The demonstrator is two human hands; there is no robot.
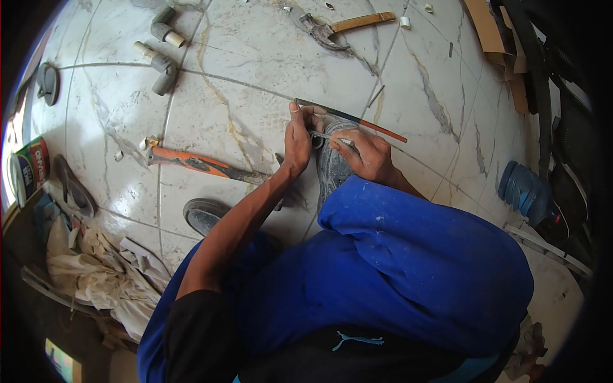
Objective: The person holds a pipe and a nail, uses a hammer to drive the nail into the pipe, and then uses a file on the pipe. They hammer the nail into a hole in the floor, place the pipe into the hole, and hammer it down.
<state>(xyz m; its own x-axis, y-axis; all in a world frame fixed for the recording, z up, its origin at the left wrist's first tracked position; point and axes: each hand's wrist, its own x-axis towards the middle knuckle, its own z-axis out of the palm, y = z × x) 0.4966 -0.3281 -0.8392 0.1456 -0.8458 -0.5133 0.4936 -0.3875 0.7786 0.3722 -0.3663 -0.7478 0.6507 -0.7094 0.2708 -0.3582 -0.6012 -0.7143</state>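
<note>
Over a dusty dark shoe (pixel 333 167) on my foot, both my hands come close together. My right hand (pixel 367 153) is closed, pinching a thin grey piece (pixel 329 136) that has a dark round loop near its left end. That loop end lies against my left hand (pixel 298 137), whose thumb points up and whose fingers are bent around it. What the piece is, I cannot make out. A slim black rod with an orange end (pixel 383 131) lies just beyond my fingers. Left of my left forearm is a hammer with an orange and black handle (pixel 191 161), its head partly hidden.
A wooden-handled hammer (pixel 361 23) and grey pipe elbows (pixel 165 71) lie on the marble tile floor (pixel 249 38). To the left are sandals (pixel 73 185), a tub (pixel 30 167) and crumpled cloth (pixel 86 271). A blue plastic bottle (pixel 527 191) and cardboard (pixel 485 29) are on the right.
</note>
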